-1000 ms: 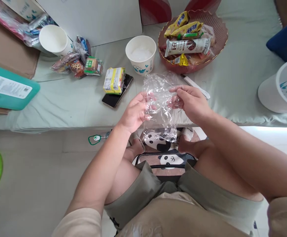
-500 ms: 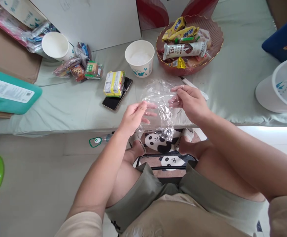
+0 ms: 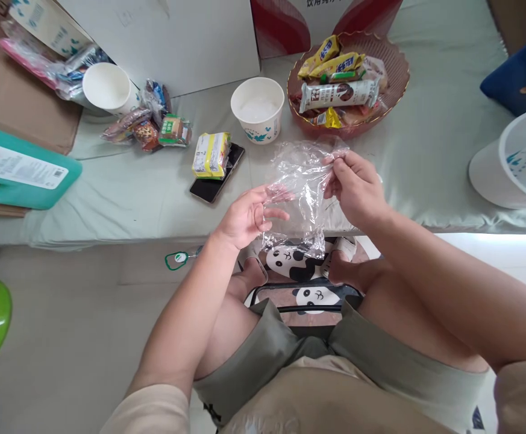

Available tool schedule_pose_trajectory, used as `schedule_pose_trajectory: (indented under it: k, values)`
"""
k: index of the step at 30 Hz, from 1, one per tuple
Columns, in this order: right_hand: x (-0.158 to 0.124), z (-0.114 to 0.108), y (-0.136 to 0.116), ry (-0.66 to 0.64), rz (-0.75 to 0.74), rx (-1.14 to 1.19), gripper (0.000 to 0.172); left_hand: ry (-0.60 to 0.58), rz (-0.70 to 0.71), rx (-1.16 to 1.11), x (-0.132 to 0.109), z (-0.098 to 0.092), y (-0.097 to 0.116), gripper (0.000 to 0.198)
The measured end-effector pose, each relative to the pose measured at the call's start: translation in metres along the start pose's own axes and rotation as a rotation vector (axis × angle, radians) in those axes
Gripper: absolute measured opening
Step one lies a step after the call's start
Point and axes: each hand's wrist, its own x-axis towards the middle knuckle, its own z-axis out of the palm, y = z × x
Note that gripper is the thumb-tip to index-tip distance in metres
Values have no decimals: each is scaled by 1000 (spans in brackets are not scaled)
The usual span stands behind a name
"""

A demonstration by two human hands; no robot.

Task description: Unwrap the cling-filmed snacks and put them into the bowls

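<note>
A crumpled clear plastic bag hangs in front of me, above my knees. My right hand pinches its upper right edge between thumb and fingers. My left hand is at the bag's left side, thumb and forefinger curled on the film and the other fingers stretched into it. Behind the bag a white paper bowl stands on the pale green cloth surface. A pink dish of wrapped snacks stands beyond my right hand.
A yellow snack pack lies on a black phone. More wrapped snacks and a white paper cup sit at the left. A teal box, white lid and tub, a panda-print bag by my feet.
My right hand has lifted the bag's edge slightly. My left hand let go of the film, opened, and has now curled back onto its left side. The view shifted a little.
</note>
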Motion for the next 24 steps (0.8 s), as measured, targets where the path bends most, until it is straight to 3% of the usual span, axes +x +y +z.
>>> schedule_pose_trajectory:
  k: [4, 11, 20, 22, 24]
  values:
    - [1, -2, 4, 31, -20, -21, 31, -62, 100, 124, -8, -1, 0, 39]
    - [3, -3, 7, 64, 8, 5, 32, 144, 169, 274, -5, -3, -4, 53]
    - [-9, 8, -4, 208, -73, -121, 39, 324, 192, 219, 5, -2, -11, 46]
    - [-11, 9, -3, 169, -52, -90, 40, 312, 150, 178, 9, -5, -10, 48]
    - [-12, 9, -2, 93, -17, -66, 40, 225, 65, 136, 10, -7, -7, 56]
